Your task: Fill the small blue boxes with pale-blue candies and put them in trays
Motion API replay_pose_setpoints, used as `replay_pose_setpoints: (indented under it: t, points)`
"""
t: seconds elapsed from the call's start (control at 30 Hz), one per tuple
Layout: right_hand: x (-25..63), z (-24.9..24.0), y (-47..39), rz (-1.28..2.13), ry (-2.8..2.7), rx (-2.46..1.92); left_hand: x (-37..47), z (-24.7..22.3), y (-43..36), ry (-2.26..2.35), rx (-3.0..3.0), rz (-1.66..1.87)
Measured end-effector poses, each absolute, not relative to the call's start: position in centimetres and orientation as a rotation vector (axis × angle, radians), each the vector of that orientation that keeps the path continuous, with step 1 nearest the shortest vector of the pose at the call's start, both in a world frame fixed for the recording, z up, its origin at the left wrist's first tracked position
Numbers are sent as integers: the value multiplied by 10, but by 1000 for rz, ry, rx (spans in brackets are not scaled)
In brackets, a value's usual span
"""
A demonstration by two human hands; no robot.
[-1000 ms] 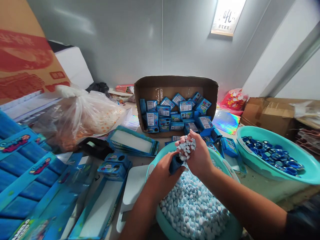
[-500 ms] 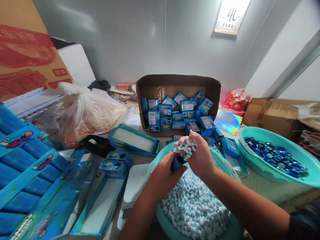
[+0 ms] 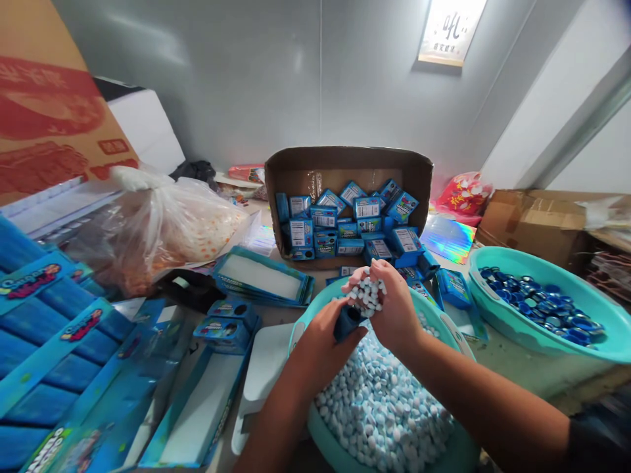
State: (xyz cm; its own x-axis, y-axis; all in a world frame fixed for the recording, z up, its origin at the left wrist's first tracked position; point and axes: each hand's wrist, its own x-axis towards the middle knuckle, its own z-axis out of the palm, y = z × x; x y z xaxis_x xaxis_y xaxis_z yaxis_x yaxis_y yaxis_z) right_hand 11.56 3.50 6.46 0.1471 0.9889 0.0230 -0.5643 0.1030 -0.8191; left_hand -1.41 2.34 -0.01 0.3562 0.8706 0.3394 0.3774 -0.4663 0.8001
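Note:
My left hand [image 3: 325,341] is wrapped round a small dark-blue box [image 3: 347,322] with an opening at its top. Beside that opening, my right hand [image 3: 397,309] is cupped round a heap of small white and pale-blue candies [image 3: 367,295], its palm tipped toward the box. Both hands are over a turquoise basin [image 3: 315,426] filled with loose candies [image 3: 384,407] of the same kind. Whether any candies are inside the box cannot be seen.
Behind the basin, a cardboard box [image 3: 350,157] lies on its side with several small blue boxes [image 3: 367,208] inside. On the right, another basin [image 3: 486,309] holds shiny blue caps [image 3: 547,305]. A white scale [image 3: 266,361] and an open blue tray [image 3: 202,401] stand left.
Hardly anything differs. The view has shifted slightly, and the heap of candies in my right palm looks a little lower. Both hands stay together at the box.

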Motion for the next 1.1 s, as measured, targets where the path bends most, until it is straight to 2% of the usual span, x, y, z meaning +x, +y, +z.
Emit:
replay_pose_setpoints:
  t: [1.1]
  points:
    - [117,57,36,1191,-833,-743,-15,-5,23,1088,2083,958]
